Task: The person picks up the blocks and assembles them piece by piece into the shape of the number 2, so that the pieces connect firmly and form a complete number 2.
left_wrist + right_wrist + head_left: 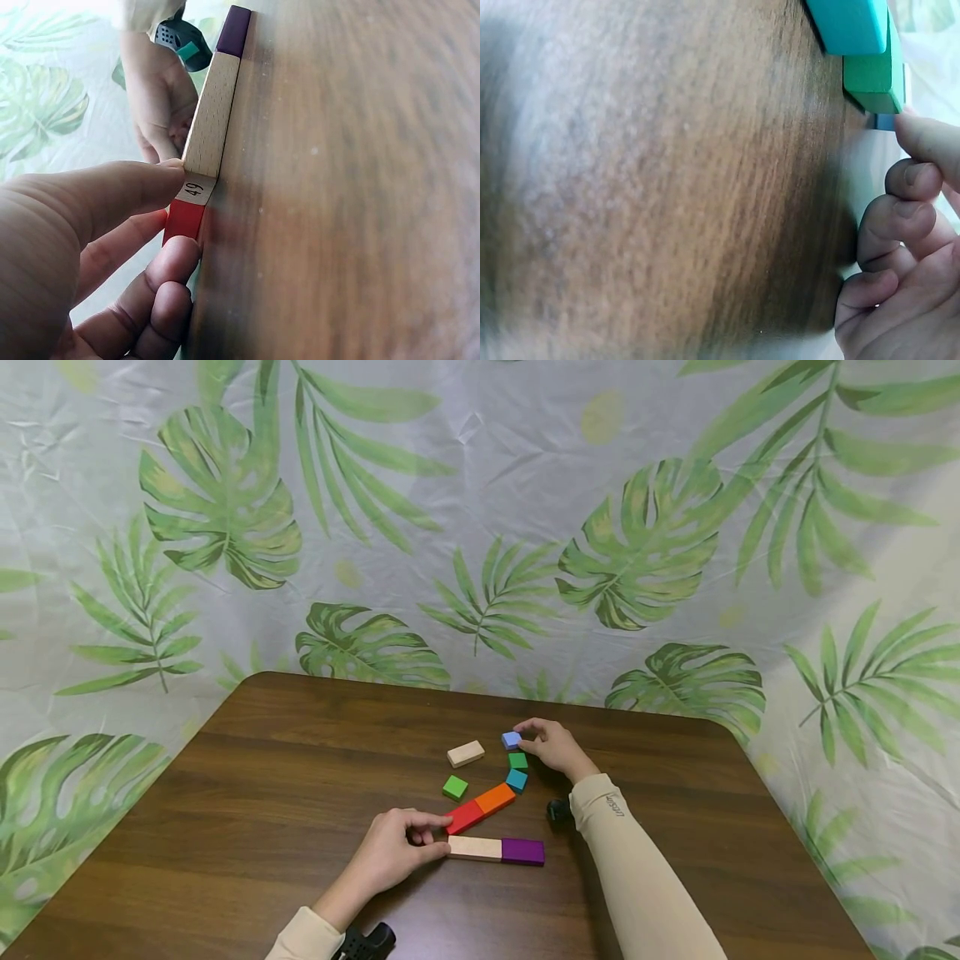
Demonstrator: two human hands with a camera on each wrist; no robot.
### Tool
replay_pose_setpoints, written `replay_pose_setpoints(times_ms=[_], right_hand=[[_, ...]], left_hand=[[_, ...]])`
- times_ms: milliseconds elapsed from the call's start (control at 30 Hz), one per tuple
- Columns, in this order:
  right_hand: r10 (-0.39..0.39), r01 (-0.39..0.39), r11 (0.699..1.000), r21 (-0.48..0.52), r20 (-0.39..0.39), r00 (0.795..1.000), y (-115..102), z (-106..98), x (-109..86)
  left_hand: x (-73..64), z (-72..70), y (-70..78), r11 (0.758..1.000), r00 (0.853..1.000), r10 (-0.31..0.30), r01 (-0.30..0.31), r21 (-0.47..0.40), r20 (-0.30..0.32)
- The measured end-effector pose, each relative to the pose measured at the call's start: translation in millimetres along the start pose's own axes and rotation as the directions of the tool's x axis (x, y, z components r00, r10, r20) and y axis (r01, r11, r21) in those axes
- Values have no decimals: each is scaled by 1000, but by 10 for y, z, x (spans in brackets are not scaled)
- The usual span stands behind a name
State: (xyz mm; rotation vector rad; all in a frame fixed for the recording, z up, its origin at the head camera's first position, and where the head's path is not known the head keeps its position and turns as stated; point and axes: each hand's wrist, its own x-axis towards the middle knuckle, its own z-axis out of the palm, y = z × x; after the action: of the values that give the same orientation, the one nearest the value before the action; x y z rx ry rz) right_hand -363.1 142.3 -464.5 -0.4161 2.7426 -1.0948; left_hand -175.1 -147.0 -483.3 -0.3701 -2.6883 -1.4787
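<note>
In the head view, my left hand touches the left ends of two blocks. Its thumb is at a plain wooden block, its index finger at a red block. A number is printed on the wooden block's end in the left wrist view. A purple block continues the wooden one, and an orange block continues the red. My right hand pinches a light blue block between thumb and index finger. Just below it lie a green block and a teal block.
A bright green block and another plain wooden block lie apart, left of the curved row. All rest on a dark wood table with a leaf-patterned cloth behind. Black wrist devices sit by both sleeves.
</note>
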Motion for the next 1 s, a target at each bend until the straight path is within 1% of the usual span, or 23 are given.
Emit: replay_pose_setpoints(times_ms=[133, 367, 633, 1000], right_hand=[[-14, 14, 1000, -9, 11, 1000, 3, 3, 10], [-55, 55, 998, -9, 20, 998, -4, 10, 5], [-63, 62, 998, 17, 38, 997, -27, 8, 4], [-89, 88, 996, 22, 56, 994, -15, 6, 17]], left_hand=[[-3, 1, -6, 1000, 1000, 8, -8, 0, -2], [4, 10, -13, 1000, 1000, 4, -4, 7, 2], [4, 3, -11, 1000, 1000, 5, -5, -4, 5], [9, 4, -14, 1000, 1000, 11, -11, 0, 0]])
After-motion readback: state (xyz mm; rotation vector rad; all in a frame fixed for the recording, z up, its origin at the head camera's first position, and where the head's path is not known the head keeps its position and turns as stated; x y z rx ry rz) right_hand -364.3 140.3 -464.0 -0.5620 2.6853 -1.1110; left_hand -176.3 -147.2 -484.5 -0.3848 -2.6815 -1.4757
